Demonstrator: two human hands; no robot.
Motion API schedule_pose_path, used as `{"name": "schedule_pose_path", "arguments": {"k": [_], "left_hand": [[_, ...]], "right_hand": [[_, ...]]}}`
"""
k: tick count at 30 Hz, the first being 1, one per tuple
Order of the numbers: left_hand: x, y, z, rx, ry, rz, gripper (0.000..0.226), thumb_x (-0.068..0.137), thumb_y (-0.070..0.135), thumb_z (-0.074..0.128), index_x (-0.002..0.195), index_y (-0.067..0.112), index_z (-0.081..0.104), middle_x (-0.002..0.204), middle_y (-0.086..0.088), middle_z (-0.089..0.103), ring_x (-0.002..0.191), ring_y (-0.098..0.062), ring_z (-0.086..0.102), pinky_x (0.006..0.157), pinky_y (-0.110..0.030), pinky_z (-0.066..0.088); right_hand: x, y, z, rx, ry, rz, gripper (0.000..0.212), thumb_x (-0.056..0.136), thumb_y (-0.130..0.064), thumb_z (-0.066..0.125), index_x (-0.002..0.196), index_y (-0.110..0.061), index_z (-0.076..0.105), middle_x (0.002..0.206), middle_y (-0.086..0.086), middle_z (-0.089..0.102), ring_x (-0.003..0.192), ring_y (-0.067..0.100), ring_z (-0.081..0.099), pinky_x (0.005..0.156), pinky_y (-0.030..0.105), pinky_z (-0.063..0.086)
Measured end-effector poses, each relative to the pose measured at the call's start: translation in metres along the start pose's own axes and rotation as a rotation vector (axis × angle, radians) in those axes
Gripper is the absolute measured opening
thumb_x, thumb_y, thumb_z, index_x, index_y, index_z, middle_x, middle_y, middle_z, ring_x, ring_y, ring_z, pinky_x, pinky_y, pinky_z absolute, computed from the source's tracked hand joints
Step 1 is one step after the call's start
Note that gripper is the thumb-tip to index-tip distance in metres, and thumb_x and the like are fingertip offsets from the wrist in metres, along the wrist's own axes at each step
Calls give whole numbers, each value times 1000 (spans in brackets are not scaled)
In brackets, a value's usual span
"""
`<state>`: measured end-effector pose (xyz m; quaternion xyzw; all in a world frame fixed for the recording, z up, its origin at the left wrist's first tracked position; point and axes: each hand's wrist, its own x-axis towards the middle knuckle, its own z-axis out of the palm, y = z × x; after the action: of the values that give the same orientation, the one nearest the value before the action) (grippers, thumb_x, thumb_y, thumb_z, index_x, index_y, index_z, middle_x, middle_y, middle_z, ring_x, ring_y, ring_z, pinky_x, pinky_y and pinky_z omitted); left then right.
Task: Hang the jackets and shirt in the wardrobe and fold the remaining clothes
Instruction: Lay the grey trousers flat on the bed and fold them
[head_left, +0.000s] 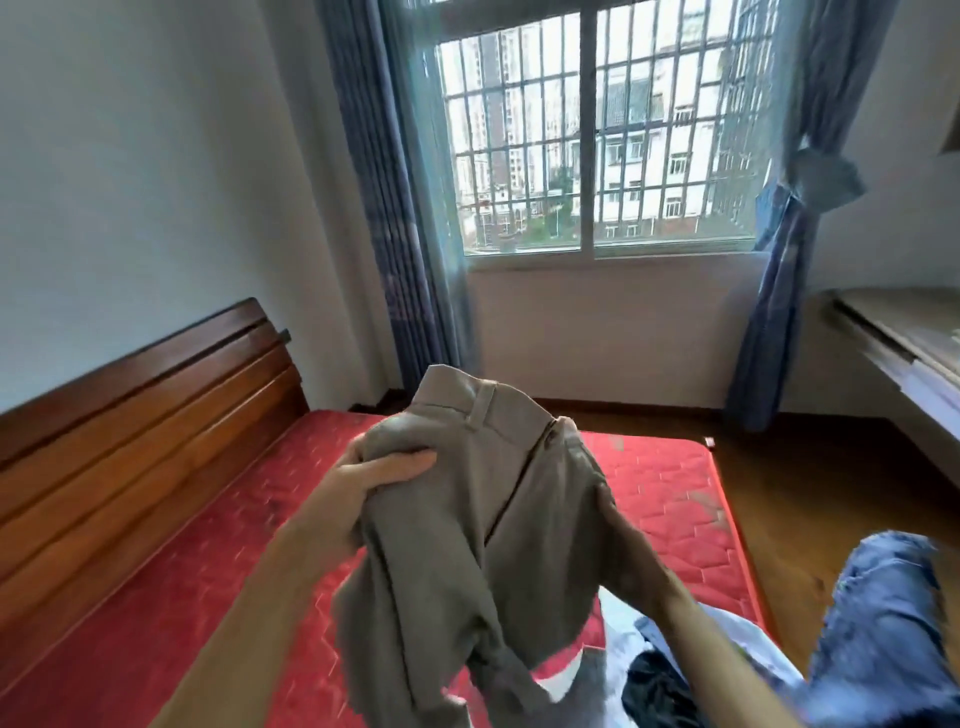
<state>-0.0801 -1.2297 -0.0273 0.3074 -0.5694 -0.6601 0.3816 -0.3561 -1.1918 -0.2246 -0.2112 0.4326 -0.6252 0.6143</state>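
Observation:
A pair of grey-brown trousers (483, 519) hangs in the air over the red mattress (670, 499), waistband up and legs drooping. My left hand (363, 480) grips the left side of the waist, thumb lying across the cloth. My right hand (605, 506) is mostly hidden behind the trousers' right side and holds the fabric there. A pile of other clothes lies at the lower right of the bed: blue jeans (878, 623), something white (618, 660) and something black (654, 686).
A brown wooden headboard (140, 415) runs along the left wall. Behind the bed is a barred window (592, 140) with blue curtains (384, 208) on both sides. A light desk (904, 332) stands at the right, with wooden floor (810, 483) between it and the bed.

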Motion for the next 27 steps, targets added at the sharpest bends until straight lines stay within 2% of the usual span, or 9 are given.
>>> {"name": "schedule_pose_path", "arguments": {"k": [3, 6, 8, 11, 15, 18, 22, 24, 27], "left_hand": [[-17, 1, -11, 101, 0, 36, 58, 36, 49, 96, 81, 15, 81, 88, -9, 77, 82, -17, 73, 71, -25, 58], [-31, -5, -33, 196, 105, -21, 72, 56, 65, 85, 95, 4, 77, 103, -17, 74, 94, -24, 71, 86, -34, 53], [-37, -10, -56, 214, 211, -60, 86, 64, 74, 77, 97, -6, 68, 102, -19, 68, 90, -30, 64, 88, -38, 50], [-46, -8, -94, 152, 340, -71, 96, 53, 82, 76, 103, 0, 69, 106, -22, 69, 98, -34, 68, 99, -42, 47], [-63, 3, -142, 47, 407, -79, 75, 70, 69, 73, 116, 10, 72, 115, -15, 73, 110, -28, 69, 107, -47, 45], [-72, 2, -175, 45, 465, -78, 58, 82, 55, 70, 116, 8, 71, 111, -15, 74, 108, -28, 70, 107, -46, 46], [-84, 6, -209, 121, 469, -20, 23, 96, 33, 60, 101, 15, 73, 102, -5, 75, 105, -16, 68, 109, -38, 43], [-89, 11, -233, 149, 462, -16, 22, 98, 30, 59, 99, 14, 74, 103, -7, 75, 104, -17, 68, 106, -36, 45], [-92, 17, -280, 153, 469, 21, 20, 100, 21, 55, 98, 12, 72, 99, -6, 73, 98, -14, 67, 96, -29, 48]], "right_hand": [[-10, -8, 26, 11, -38, -17, 25, 93, -20, 60, 112, -12, 75, 115, 8, 73, 111, 22, 65, 97, 38, 50], [-17, -23, 57, -189, -19, -20, 34, 78, -11, 74, 109, 4, 72, 106, 20, 73, 90, 26, 70, 81, 34, 58], [-21, -32, 79, -185, 14, -68, 25, 83, -6, 69, 105, 6, 71, 99, 20, 74, 80, 23, 72, 74, 30, 58], [-33, -48, 113, -19, -9, -112, 19, 91, -8, 57, 96, -1, 74, 89, 14, 74, 74, 20, 71, 73, 30, 56], [-48, -67, 156, -46, -106, -96, 32, 91, -12, 52, 72, -9, 78, 77, 10, 74, 66, 20, 70, 68, 30, 55], [-56, -62, 201, -347, -156, -119, 18, 78, -15, 64, 87, -3, 73, 87, 17, 71, 72, 25, 65, 71, 33, 50], [-57, -36, 260, -602, -362, -145, 44, 60, -15, 73, 101, 3, 70, 94, 18, 68, 83, 26, 63, 76, 34, 51], [-59, -18, 289, -731, -378, -202, 36, 65, -11, 69, 99, -3, 73, 91, 12, 70, 83, 21, 65, 76, 32, 53], [-63, 1, 330, -783, -199, -388, 13, 77, -4, 63, 83, -9, 73, 74, 1, 67, 71, 14, 61, 66, 24, 50]]}}
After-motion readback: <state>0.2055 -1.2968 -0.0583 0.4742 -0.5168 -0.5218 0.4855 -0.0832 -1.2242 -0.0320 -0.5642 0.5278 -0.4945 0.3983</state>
